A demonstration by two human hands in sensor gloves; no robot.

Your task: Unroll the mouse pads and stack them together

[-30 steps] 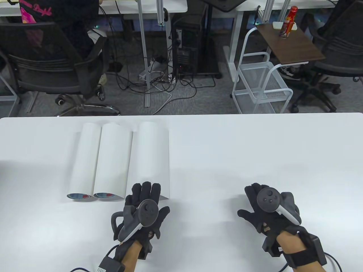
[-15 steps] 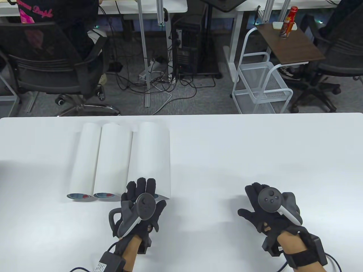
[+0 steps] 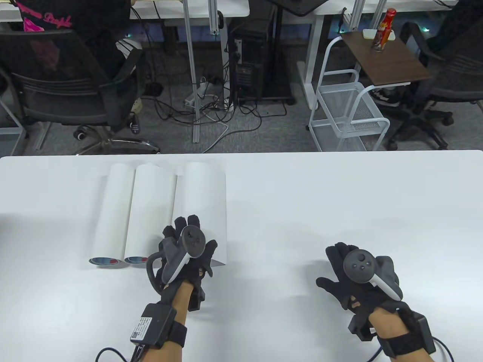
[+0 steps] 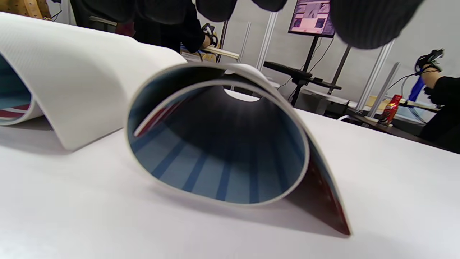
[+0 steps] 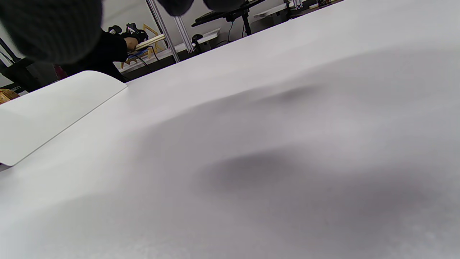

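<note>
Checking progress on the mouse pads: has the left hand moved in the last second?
Yes. The left hand has moved forward, away from the table's near edge, and now lies over the near end of the rightmost rolled mouse pad.

Three rolled mouse pads (image 3: 158, 211) are white outside; the right one (image 4: 219, 144) is blue inside with darker blue stripes and a dark red edge (the left rolls' near ends show blue and red too). Black gloves (image 3: 188, 252), white table (image 3: 339, 196).

Left hand (image 3: 188, 249) reaching forward, fingers spread; right hand (image 3: 358, 277) flat, open.
</note>
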